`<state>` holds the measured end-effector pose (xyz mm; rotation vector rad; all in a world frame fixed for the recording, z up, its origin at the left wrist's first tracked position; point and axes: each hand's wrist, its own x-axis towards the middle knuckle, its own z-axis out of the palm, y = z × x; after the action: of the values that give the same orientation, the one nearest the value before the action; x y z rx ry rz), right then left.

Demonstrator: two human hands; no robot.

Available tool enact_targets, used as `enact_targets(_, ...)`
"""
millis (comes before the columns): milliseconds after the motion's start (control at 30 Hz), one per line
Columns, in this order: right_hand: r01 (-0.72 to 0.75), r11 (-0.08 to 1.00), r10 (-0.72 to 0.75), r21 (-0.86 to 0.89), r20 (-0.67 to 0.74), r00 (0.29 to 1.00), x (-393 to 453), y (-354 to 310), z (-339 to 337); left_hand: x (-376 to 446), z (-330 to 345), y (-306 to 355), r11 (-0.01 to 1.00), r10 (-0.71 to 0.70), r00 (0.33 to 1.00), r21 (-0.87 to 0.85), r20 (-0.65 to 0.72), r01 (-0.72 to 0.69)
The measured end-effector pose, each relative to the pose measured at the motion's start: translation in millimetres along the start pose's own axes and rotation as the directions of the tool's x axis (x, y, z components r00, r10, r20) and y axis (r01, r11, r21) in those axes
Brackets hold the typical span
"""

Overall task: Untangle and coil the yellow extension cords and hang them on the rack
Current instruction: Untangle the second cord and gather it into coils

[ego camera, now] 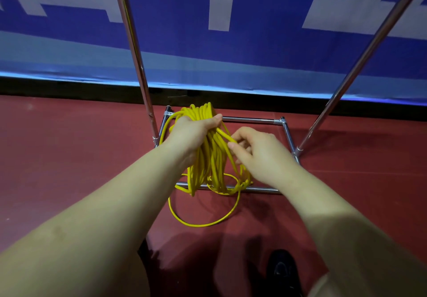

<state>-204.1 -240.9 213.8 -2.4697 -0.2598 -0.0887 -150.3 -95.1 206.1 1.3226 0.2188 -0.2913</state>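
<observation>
here left hand [193, 132] grips yellow cord coil [209, 158], right hand [258, 153] fingers [233, 145] pinch a strand.

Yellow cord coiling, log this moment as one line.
left hand: grips yellow cord bundle | right hand: pinches one strand | loose loop on red floor | rack: nothing hung

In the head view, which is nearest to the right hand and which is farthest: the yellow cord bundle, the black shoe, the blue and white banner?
From the right hand:
1. Yellow cord bundle: its fingers pinch one strand, just to its left.
2. Black shoe: on the red floor below the hand, near the bottom edge.
3. Blue and white banner: behind the rack, across the top of the picture.
</observation>
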Motion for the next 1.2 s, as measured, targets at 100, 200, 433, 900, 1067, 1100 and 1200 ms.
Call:
enact_targets(100, -0.11, 0.985, 0.145, -0.132, 0.29, 0.946, -3.6, 8.2, -4.1, 3.3, -6.1, 8.2, 0.998, 0.015, 0.996, -0.058, -0.085, -0.02)
enact_targets(200, -0.177, 0.936, 0.318, -0.303, 0.518, 0.794, -13.6, 20.8, -12.1, 12.8, -20.8, 18.6, 0.984, -0.022, 0.99, -0.179, -0.139, -0.003)
enact_targets(433, -0.502, 0.861, 0.435, 0.083, 0.394, 0.81, -11.5, 39.2, -35.1, 16.1, -34.8, 20.2, 0.994, 0.099, 0.966, -0.031, -0.241, -0.109)
enact_targets(900, -0.267, -0.282, 0.61, 0.921, 0.387, 0.691, 6.8, 9.3, -37.7, -15.9, -1.9, -6.4, 0.829, 0.138, 0.973, 0.516, 0.185, -0.216)
enact_targets(1067, -0.177, -0.358, 0.645, 0.917, 0.38, 0.663, 10.8, 6.9, -33.1, -19.3, 9.4, -13.3, 0.839, 0.105, 0.951, 0.488, 0.291, -0.242)
enact_targets(1100, -0.165, -0.363, 0.652, 0.917, 0.376, 0.658, 11.4, 6.4, -33.2, -17.2, 9.6, -15.0, 0.838, 0.093, 0.949, 0.491, 0.301, -0.238)
enact_targets(1200, -0.164, -0.349, 0.661, 0.923, 0.366, 0.655, 13.2, 5.0, -32.0, -20.7, 12.5, -13.5, 0.829, 0.053, 0.934, 0.505, 0.354, -0.239)
